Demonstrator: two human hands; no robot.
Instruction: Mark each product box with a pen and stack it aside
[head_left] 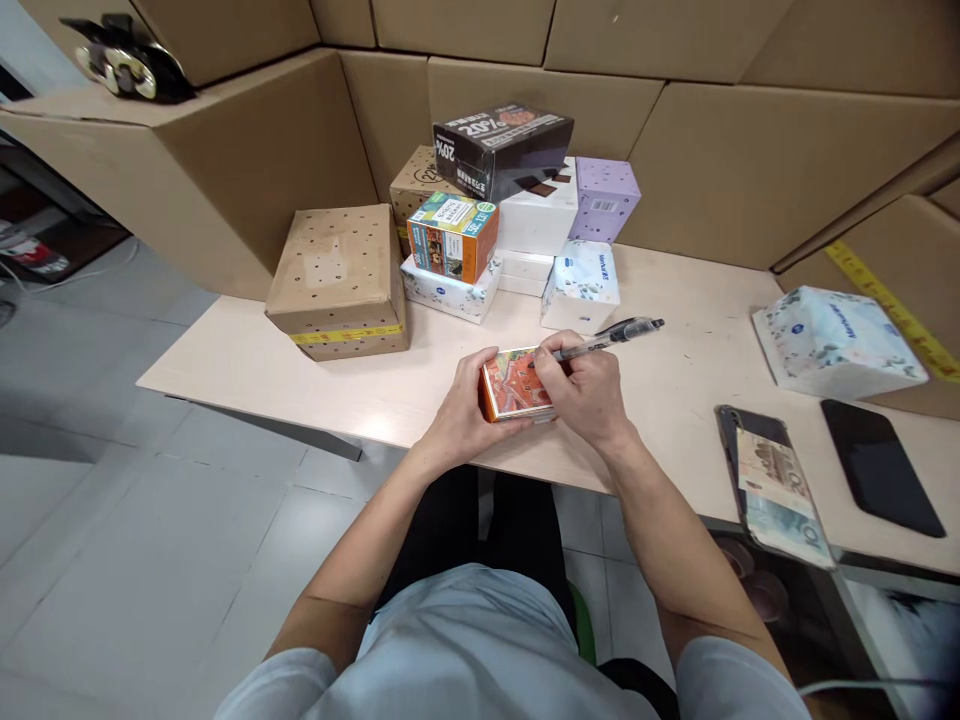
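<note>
In my left hand (pixel 466 418) is a small orange box (pixel 514 385) with a patterned top, its fingers and thumb wrapped round the left side. My right hand (pixel 589 390) grips a clear-barrelled pen (pixel 619 334) with a dark clip, the barrel slanting up to the right. The pen's point end is over the box top, but my fingers partly cover it, so I cannot tell whether it touches. The right hand rests against the box's right edge. Both hands are above the front edge of the pale table (pixel 660 400).
Behind my hands stand a brown carton (pixel 337 280), an orange-and-blue box (pixel 454 237), a black box (pixel 502 150), a purple box (pixel 606 195) and tissue packs (pixel 581 285). To the right lie another tissue pack (pixel 840 335), a phone with banknotes (pixel 776 480) and a black phone (pixel 881 465).
</note>
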